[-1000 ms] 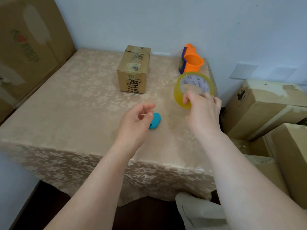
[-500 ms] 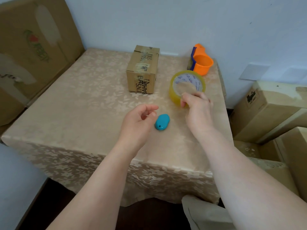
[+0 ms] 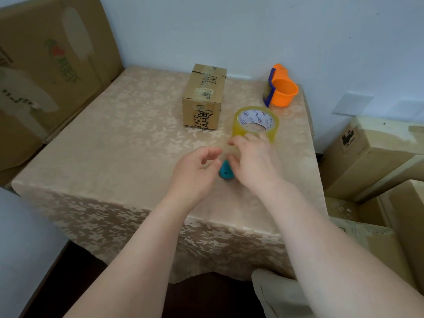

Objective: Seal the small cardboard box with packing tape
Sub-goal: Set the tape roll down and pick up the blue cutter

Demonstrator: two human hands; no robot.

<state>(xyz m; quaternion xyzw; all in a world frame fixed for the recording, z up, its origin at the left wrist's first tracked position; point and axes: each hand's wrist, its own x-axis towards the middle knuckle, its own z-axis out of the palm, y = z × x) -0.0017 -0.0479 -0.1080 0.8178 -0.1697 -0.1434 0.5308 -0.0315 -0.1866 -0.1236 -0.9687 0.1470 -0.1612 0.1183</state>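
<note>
The small cardboard box [image 3: 204, 97] stands at the back middle of the table, flaps down, with bits of old tape on top. A yellowish roll of packing tape [image 3: 256, 121] lies flat on the cloth just right of the box. My right hand [image 3: 252, 160] is right in front of the roll, blurred, fingers spread and holding nothing. My left hand [image 3: 195, 168] hovers beside it with loosely curled fingers, empty. A small teal cutter-like object [image 3: 226, 173] lies between the two hands, partly hidden by the right fingers.
An orange and blue tape dispenser [image 3: 281, 90] sits at the back right corner. The table wears a beige floral cloth [image 3: 114, 138]. Large cardboard boxes lean at the left [image 3: 46, 72] and stack at the right [image 3: 371, 157]. The table's right edge is close to the roll.
My right hand brought the tape roll down from the air, laid it flat on the table and let go. It then drew back toward the teal object. My left hand barely moved.
</note>
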